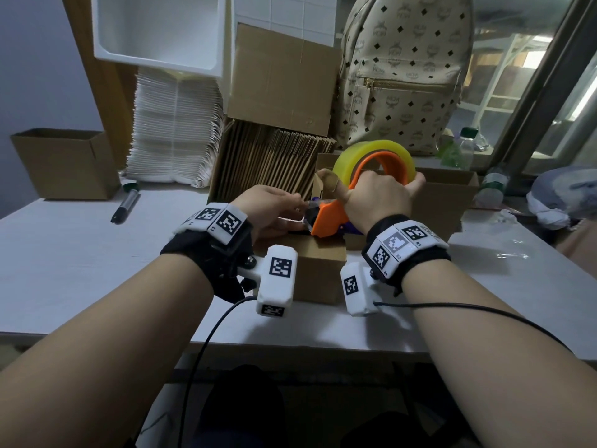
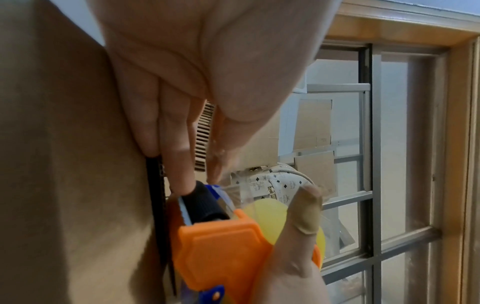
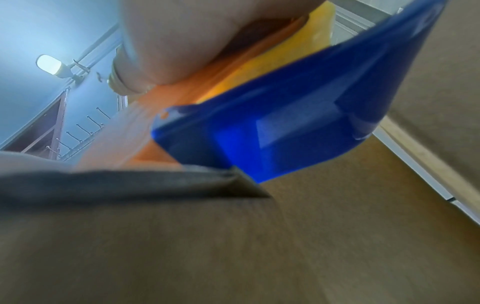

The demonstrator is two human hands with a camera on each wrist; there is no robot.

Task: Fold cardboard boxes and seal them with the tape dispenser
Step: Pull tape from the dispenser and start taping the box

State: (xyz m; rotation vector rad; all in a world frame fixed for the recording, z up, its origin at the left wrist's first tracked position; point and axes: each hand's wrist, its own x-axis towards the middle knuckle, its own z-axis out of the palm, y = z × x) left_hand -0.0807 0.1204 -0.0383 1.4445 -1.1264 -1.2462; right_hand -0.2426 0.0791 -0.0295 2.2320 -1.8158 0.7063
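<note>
A small brown cardboard box (image 1: pixel 319 273) stands on the white table between my wrists; its top fills the left wrist view (image 2: pixel 64 164) and the right wrist view (image 3: pixel 233 246). The orange and blue tape dispenser (image 1: pixel 329 218) leans nose-down on the box top, its yellow tape roll (image 1: pixel 374 153) raised behind it. My right hand (image 1: pixel 381 195) grips the dispenser's orange handle. My left hand (image 1: pixel 300 205) reaches to the nose. There its thumb and index finger (image 2: pixel 182 174) pinch the clear tape end at the black roller (image 2: pixel 207 201), while the other fingers lie along the box top.
An open box (image 1: pixel 64 163) sits far left with a marker (image 1: pixel 126 205) beside it. Behind are white sheets (image 1: pixel 174 130), flat cardboard (image 1: pixel 271 156), a backpack (image 1: pixel 403 76), another open box (image 1: pixel 445 195) and bottles (image 1: pixel 465 147). The table's front edge (image 1: pixel 290 344) lies under my forearms.
</note>
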